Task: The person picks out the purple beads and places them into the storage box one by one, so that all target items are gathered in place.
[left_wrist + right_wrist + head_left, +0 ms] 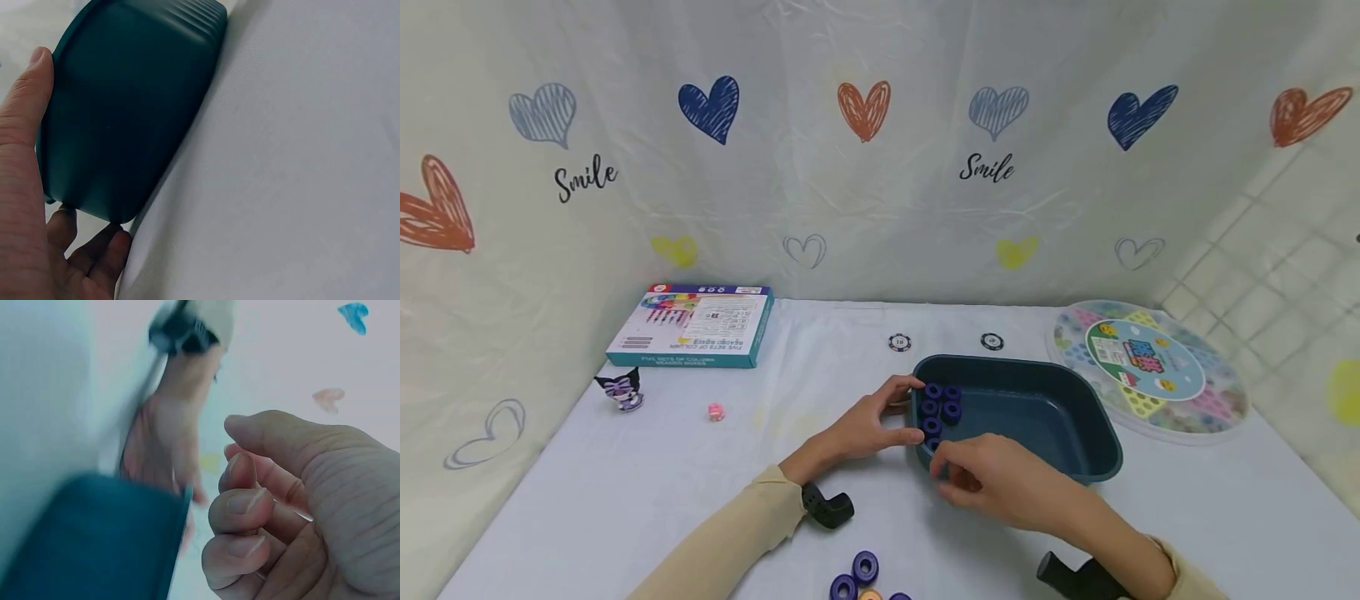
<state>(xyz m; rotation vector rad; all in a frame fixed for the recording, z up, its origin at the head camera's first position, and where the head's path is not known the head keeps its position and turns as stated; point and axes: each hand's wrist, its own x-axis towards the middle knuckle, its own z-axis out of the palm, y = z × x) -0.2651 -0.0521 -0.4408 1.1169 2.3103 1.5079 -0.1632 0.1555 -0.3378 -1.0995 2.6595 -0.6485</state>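
Purple ring beads (951,416) cluster inside dark teal tray (1030,417)

At far left, a box (692,327) lettered "Five Sets of Column Beaded Boxes" lies on the white-covered counter (625,500). Nearer the middle, the person's left hand (868,425) grips the tray's left end, thumb and fingers parted around the wall, a sensible brace against sliding. Loose purple beads (865,578) and an orange bead (871,595) sit below that hand, at the head view's lower edge. Inside the tray, the purple ring beads crowd along the left wall in roughly two columns. At their near end is the right hand (1000,482), fingers bent, thumb apart, nothing visible between them. Neat placing probably calls for pinching each bead by its outer edge, lowering it flat beside its neighbour and parting the fingers fully before lifting, lest a knuckle nudge the column. At far right, a round case (1146,358) with a printed label lies behind the tray.
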